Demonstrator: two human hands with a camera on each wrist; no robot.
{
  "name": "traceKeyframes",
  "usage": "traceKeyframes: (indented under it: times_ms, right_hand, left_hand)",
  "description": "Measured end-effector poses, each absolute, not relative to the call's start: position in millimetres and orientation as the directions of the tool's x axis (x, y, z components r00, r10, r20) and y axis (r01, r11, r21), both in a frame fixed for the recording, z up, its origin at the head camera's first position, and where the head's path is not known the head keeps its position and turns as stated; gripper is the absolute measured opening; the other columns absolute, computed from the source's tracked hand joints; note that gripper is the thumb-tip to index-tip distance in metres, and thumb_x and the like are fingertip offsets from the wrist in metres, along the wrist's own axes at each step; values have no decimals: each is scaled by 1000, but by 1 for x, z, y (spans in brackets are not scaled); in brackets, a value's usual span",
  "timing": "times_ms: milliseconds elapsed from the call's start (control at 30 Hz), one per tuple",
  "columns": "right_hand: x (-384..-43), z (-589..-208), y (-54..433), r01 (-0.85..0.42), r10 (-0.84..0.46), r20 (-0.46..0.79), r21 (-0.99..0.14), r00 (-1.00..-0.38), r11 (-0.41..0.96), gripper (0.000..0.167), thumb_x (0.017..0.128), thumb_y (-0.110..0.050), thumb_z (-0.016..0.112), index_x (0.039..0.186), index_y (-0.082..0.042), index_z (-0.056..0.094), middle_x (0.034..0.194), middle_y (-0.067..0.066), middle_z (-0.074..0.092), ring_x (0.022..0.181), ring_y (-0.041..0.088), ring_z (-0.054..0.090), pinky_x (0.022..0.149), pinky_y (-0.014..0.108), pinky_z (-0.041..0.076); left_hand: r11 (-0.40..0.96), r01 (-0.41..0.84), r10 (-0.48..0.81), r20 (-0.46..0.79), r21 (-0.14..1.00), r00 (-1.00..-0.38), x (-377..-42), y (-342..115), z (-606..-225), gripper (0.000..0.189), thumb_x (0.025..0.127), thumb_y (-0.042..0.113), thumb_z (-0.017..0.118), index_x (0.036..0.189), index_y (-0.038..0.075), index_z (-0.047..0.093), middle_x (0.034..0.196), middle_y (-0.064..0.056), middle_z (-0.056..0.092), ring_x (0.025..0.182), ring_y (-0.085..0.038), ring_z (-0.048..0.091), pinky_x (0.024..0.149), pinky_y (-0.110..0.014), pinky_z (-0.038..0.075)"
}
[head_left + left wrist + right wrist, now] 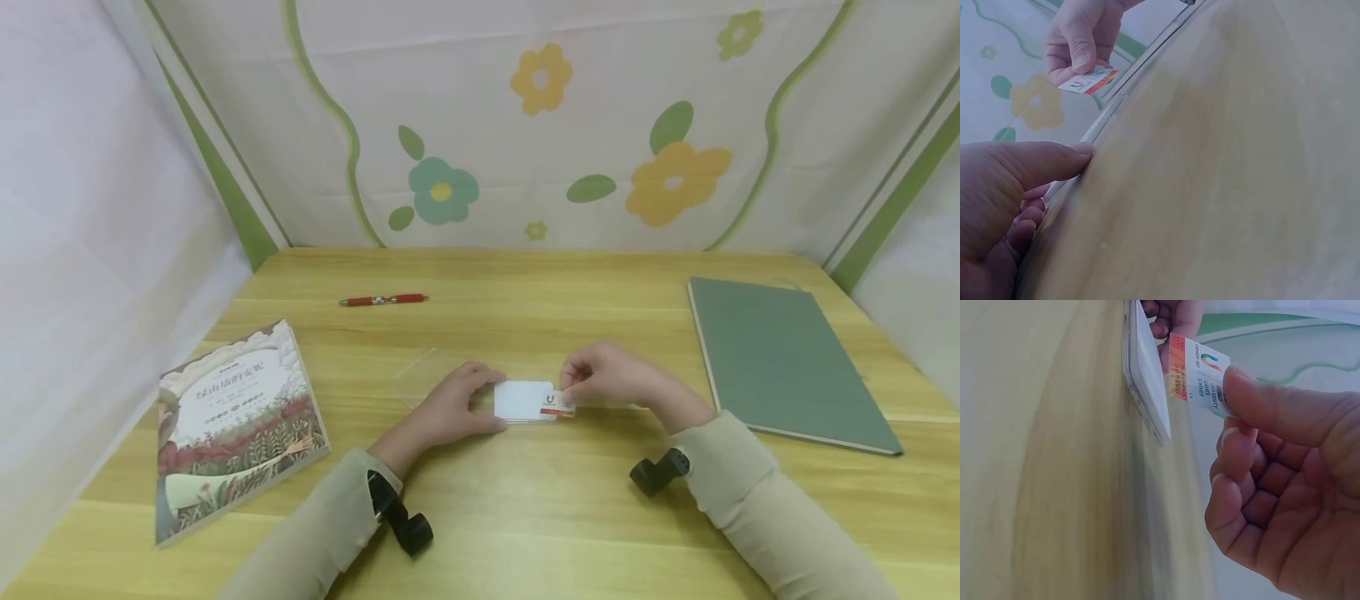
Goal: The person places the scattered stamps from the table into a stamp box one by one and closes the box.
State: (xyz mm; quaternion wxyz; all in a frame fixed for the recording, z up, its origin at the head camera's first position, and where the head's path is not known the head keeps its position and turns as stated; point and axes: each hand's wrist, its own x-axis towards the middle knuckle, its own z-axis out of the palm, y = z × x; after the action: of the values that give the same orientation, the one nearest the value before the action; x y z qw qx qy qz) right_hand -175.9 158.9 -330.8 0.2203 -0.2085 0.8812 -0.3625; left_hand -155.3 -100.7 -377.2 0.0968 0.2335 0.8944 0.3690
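Note:
My right hand (611,377) pinches a postage stamp (1196,374) between thumb and bent index finger. The stamp is white, with a red-orange strip, a coloured U-shaped emblem and a perforated edge. In the head view it overlaps the right end of a flat white box (519,400); in the right wrist view it stands tilted beside the box's top. The box lies on the table, and my left hand (450,408) grips its left end, thumb on the near edge and fingers at the far one. A clear plastic lid (415,373) lies partly hidden behind the left hand.
On the wooden table (525,517), an illustrated book (240,425) lies at the left and a red pen (384,300) towards the back. A large green board-like folder (787,362) lies at the right. A flowered curtain (487,100) hangs behind the table.

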Motion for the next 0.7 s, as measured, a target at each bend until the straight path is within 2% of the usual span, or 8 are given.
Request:
traceKeyframes:
  times_ms: [700]
  right_hand:
    - [-185, -337, 120, -204, -563, -235, -768, -792, 607, 8, 78, -13, 70, 81, -10, 64, 75, 1, 61, 73, 17, 53, 71, 31, 43]
  left_hand:
    - [608, 328, 479, -5, 723, -878, -154, -101, -378, 62, 74, 29, 78, 128, 12, 54, 122, -3, 50, 113, -20, 46, 99, -40, 37]
